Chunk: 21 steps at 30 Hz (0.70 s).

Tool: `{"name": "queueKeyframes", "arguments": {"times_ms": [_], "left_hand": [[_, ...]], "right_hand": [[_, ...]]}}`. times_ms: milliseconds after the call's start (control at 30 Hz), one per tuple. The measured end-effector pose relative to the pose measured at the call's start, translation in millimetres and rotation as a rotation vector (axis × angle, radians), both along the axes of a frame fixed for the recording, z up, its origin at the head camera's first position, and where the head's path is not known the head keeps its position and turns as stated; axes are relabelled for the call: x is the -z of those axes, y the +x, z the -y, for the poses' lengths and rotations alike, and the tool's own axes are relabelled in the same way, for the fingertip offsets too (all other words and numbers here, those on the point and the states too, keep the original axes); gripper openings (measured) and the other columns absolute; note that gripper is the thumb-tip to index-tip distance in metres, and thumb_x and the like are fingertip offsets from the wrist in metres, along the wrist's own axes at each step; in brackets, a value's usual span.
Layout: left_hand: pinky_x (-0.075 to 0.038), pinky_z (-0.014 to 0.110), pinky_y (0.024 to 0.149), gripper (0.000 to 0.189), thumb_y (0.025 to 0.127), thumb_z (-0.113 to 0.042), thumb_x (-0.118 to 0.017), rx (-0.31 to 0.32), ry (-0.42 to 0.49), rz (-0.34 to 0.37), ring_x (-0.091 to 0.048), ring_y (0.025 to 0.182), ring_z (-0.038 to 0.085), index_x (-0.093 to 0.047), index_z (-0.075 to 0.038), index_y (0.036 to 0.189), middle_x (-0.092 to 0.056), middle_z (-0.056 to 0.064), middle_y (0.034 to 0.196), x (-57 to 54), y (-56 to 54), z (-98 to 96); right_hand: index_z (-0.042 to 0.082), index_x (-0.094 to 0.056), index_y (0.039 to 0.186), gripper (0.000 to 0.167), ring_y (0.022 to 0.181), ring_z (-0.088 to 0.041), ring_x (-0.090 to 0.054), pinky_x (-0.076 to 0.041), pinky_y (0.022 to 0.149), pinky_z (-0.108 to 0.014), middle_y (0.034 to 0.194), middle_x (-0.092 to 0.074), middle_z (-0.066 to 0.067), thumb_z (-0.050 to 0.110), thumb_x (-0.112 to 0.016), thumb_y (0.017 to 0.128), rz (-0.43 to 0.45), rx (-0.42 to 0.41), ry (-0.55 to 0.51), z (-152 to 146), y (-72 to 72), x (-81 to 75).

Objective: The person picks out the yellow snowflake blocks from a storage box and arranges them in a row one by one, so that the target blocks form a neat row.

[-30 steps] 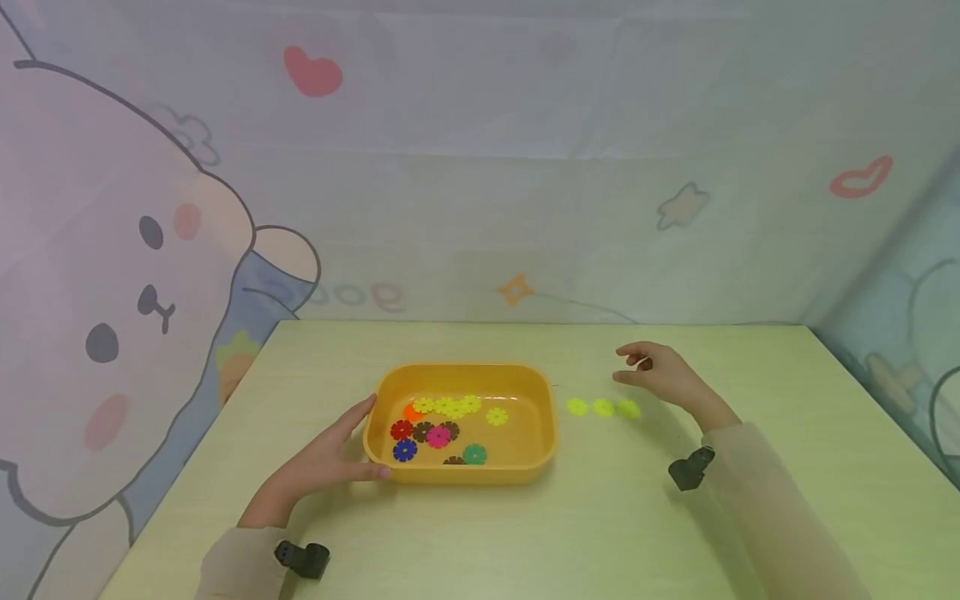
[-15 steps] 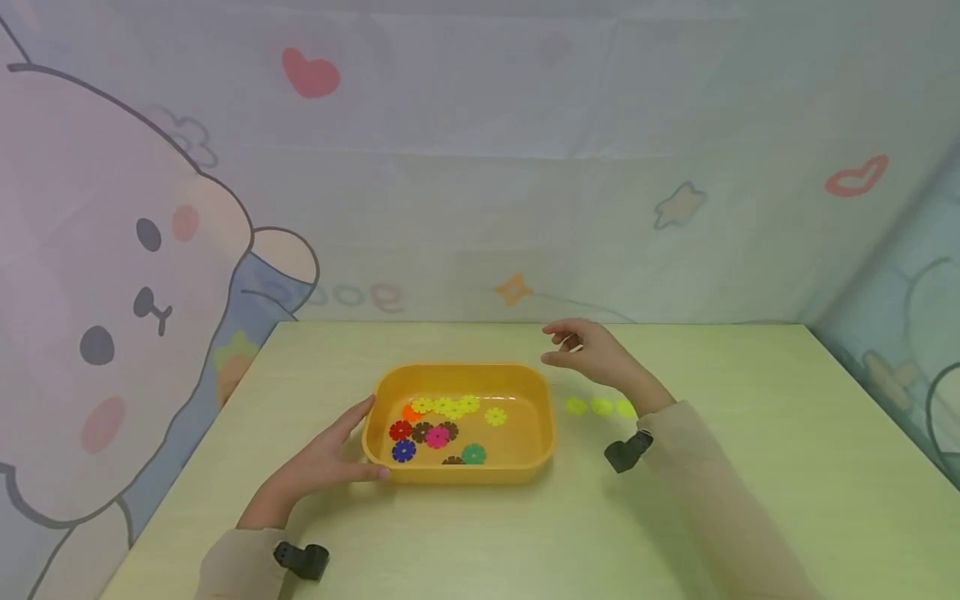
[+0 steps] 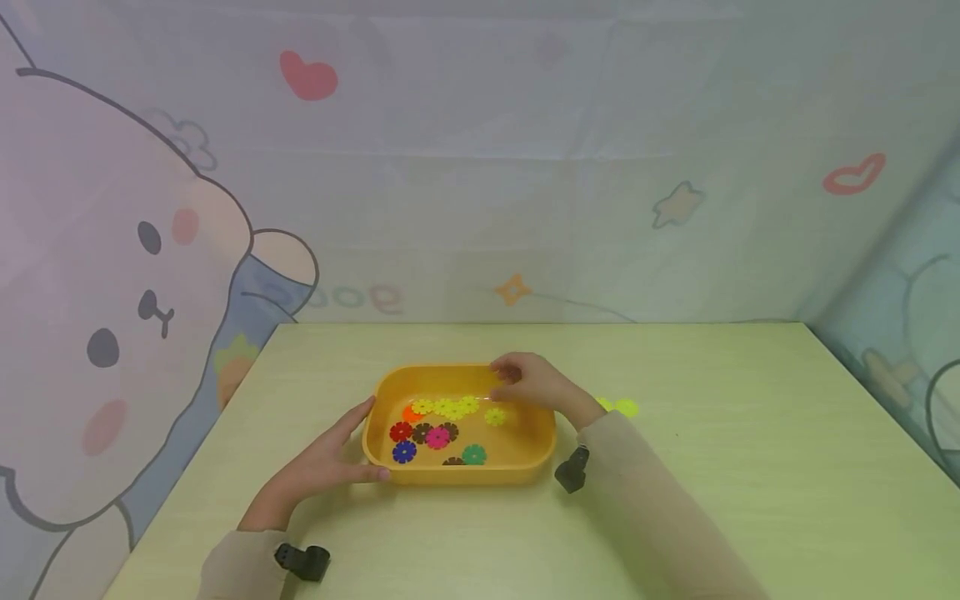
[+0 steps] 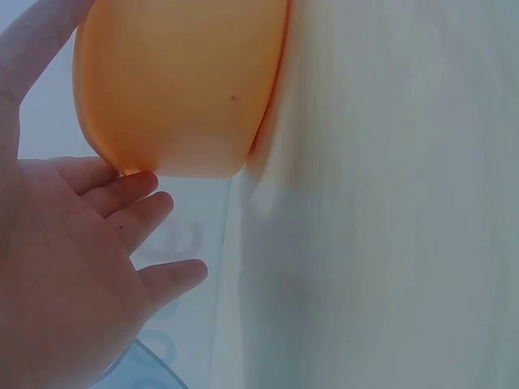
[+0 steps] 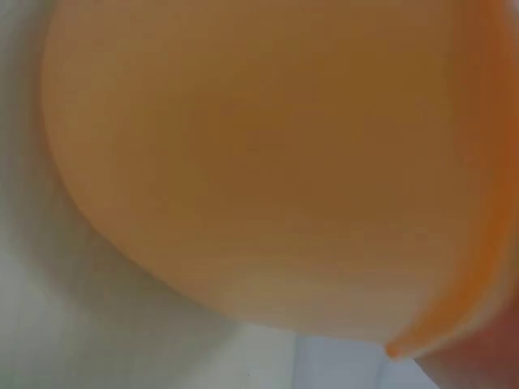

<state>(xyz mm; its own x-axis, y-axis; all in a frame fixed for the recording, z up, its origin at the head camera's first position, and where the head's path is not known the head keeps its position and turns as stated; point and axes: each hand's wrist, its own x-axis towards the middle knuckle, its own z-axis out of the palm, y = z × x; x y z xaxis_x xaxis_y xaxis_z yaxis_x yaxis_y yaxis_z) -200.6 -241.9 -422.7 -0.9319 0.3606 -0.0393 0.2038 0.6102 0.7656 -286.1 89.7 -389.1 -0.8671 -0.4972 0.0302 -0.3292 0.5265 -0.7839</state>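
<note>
A yellow plastic tray (image 3: 465, 475) stands on the table with several flower-shaped plastic discs in it: yellow ones (image 3: 447, 407) at the back, with red, blue (image 3: 404, 452), pink, brown, green and orange ones around. My left hand (image 3: 322, 458) holds the tray's left end between thumb and fingers; the left wrist view shows fingertips at the tray's edge (image 4: 178, 89). Over the back right of the tray is my right hand (image 3: 536, 383), fingers loosely bent, nothing seen between them. A lone yellow disc (image 3: 495, 416) lies just below its fingertips. The right wrist view shows mostly tray wall (image 5: 243, 162).
To the right of the tray, yellow discs (image 3: 626, 407) lie on the pale wooden table (image 3: 750, 467), partly behind the right forearm. A printed cloth (image 3: 465, 167) hangs behind the table's back edge.
My right hand has moved left from above the yellow discs on the table to over the tray, and lower. Its sleeve now covers part of those discs. The left hand and tray stay put.
</note>
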Motion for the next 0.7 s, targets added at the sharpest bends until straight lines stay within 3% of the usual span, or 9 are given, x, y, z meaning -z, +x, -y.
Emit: {"name": "queueKeyframes", "arguments": {"times_ms": [167, 367, 567, 700], "left_hand": [[-0.014, 0.071, 0.108, 0.11, 0.074, -0.039, -0.082, 0.0, 0.001, 0.0, -0.011, 0.143, 0.047, -0.015, -0.008, 0.155, -0.015, 0.021, 0.159, 0.0, 0.1, 0.2], [-0.013, 0.07, 0.109, 0.108, 0.075, -0.037, -0.082, 0.004, 0.023, 0.001, -0.01, 0.144, 0.046, -0.015, -0.007, 0.155, -0.015, 0.021, 0.159, 1.5, -0.3, 0.6], [-0.014, 0.07, 0.109, 0.108, 0.075, -0.035, -0.083, 0.017, 0.023, -0.001, -0.01, 0.144, 0.047, -0.015, -0.007, 0.155, -0.015, 0.022, 0.159, -1.4, 1.0, 0.4], [-0.014, 0.071, 0.108, 0.107, 0.074, -0.033, -0.083, 0.015, 0.024, -0.005, -0.011, 0.144, 0.047, -0.016, -0.008, 0.155, -0.016, 0.021, 0.159, -4.0, 1.9, 0.6]], "right_hand": [[-0.008, -0.058, 0.123, 0.046, 0.102, -0.027, -0.058, -0.049, 0.094, -0.037, 0.116, -0.062, -0.02, 0.011, -0.073, 0.084, 0.032, -0.035, 0.034, 9, -1.6, 7.5], [-0.003, -0.063, 0.118, 0.044, 0.098, -0.023, -0.059, -0.05, 0.09, -0.034, 0.11, -0.066, -0.013, 0.007, -0.077, 0.077, -0.036, -0.084, 0.163, 17, -1.8, 16.9], [0.0, -0.062, 0.12, 0.048, 0.108, -0.025, -0.057, -0.047, 0.098, -0.039, 0.117, -0.064, -0.01, 0.0, -0.075, 0.075, 0.035, -0.045, 0.213, 22, 4.5, 23.1], [-0.001, -0.064, 0.117, 0.046, 0.108, -0.026, -0.057, -0.047, 0.099, -0.041, 0.116, -0.064, -0.01, -0.003, -0.073, 0.072, 0.003, -0.025, 0.272, 25, 6.8, 23.1]]}}
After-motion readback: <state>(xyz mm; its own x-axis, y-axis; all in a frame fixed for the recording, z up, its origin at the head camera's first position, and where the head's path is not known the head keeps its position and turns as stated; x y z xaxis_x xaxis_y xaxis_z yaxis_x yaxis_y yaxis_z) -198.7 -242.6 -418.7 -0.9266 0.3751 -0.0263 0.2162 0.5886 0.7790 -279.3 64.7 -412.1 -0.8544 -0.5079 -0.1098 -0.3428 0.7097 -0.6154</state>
